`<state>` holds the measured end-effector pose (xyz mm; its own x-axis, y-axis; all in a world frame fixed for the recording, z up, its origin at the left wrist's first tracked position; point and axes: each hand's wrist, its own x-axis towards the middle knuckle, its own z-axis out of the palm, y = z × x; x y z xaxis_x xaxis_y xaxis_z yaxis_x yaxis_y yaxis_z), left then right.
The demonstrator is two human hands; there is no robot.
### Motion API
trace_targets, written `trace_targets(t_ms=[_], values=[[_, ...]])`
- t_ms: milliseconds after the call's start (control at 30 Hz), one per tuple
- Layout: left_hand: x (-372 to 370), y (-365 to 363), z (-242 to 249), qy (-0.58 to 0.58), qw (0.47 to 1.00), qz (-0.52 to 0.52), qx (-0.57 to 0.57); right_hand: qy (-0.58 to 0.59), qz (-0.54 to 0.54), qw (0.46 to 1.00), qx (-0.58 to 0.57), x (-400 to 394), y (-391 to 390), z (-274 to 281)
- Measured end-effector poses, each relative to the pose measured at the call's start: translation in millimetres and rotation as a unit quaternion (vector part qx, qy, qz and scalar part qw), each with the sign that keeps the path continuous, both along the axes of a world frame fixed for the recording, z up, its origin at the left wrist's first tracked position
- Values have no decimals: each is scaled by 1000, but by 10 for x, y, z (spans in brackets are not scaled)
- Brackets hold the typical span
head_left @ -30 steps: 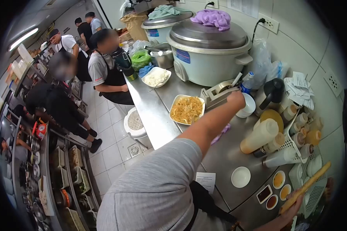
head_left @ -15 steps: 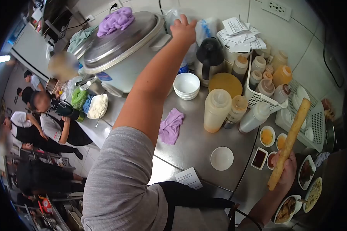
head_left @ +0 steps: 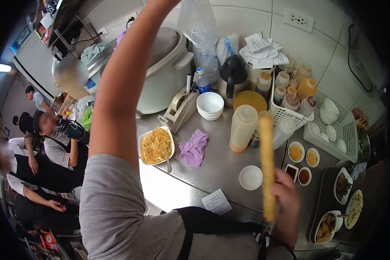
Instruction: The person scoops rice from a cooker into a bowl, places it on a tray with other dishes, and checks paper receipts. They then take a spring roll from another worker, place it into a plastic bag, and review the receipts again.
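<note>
Holding a long fried dough stick [head_left: 268, 164] straight up, the right hand [head_left: 286, 203] has its fingers curled tight around the bottom end. The stick's long way runs up and down, from the hand toward the squeeze bottles [head_left: 242, 128] farther out. It does not touch the tabletop [head_left: 221, 160].

The left arm goes up high, far from the right hand. The left hand is past the top edge of the view, so I cannot tell if it is spread or pinching. Just beside where that arm leaves the view hangs a clear plastic bag [head_left: 198, 21]. The bag is up and to the left of the stick, well apart from it. The left hand is the nearer one to the bag. The right hand is the only one on the stick.

Just past the right hand sits a small white dish [head_left: 251, 177], and next to it are little sauce cups [head_left: 302, 152]. Farther left of the hand lie a purple cloth [head_left: 194, 147] and a plate of noodles [head_left: 156, 145]. Behind those stand a tape holder [head_left: 179, 109], a stack of white bowls [head_left: 210, 105] and a big rice cooker [head_left: 167, 73].

Other people stand well away on the far left.
</note>
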<state>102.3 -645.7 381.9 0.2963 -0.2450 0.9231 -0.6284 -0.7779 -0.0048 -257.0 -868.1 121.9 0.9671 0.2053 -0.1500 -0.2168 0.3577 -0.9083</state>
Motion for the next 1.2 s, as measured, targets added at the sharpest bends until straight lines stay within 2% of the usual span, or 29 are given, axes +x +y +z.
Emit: trace_targets(t_ms=[67, 133, 200, 300, 400, 467, 533, 567, 667, 700, 800, 867, 933, 1000, 1100, 1200], values=[[-256, 197, 254, -124, 991, -58, 7, -6, 36, 999, 4, 170, 294, -53], [-889, 285, 477, 68, 982, -142, -105, -1, 61, 998, 4, 359, 553, -89], [-1055, 498, 687, 57, 965, -240, -88, 5, 75, 997, -16, 585, 793, -21], [-1764, 648, 854, 112, 976, -135, -127, 2, 99, 994, -48, 957, 1179, 75], [-1951, 922, 951, 184, 948, -160, -204, -64, 112, 991, -18, 1280, 1618, 162], [-1963, 1137, 902, 219, 935, -163, -226, -90, 102, 990, 38, 1333, 1972, 347], [-1900, 1325, 794, 280, 913, -158, -250, -108, 163, 979, 62, 1326, 2245, 602], [-1962, 1350, 726, 313, 908, -60, -271, -118, 192, 972, 72, 1306, 2374, 680], [-1699, 1624, 495, 313, 869, -156, -350, -132, 203, 964, 107, 1252, 2740, 751], [-1670, 1728, 499, 306, 866, -166, -359, -127, 195, 969, 82, 1232, 2776, 688], [-1784, 1957, 633, 277, 851, -200, -398, -49, 145, 986, 64, 1043, 2846, 378], [-1822, 2050, 725, 268, 819, -245, -444, -22, 191, 981, 30, 957, 2917, 187], [-1878, 2134, 749, 263, 817, -273, -435, -24, 238, 971, 19, 922, 3013, 138], [-1872, 2199, 705, 267, 799, -293, -453, -56, 291, 955, 26, 927, 3174, 202], [-1812, 2310, 650, 266, 770, -334, -474, -66, 319, 945, 25, 888, 3355, 492], [-1748, 2460, 637, 259, 743, -381, -486, -60, 346, 936, 3, 893, 3490, 539]])
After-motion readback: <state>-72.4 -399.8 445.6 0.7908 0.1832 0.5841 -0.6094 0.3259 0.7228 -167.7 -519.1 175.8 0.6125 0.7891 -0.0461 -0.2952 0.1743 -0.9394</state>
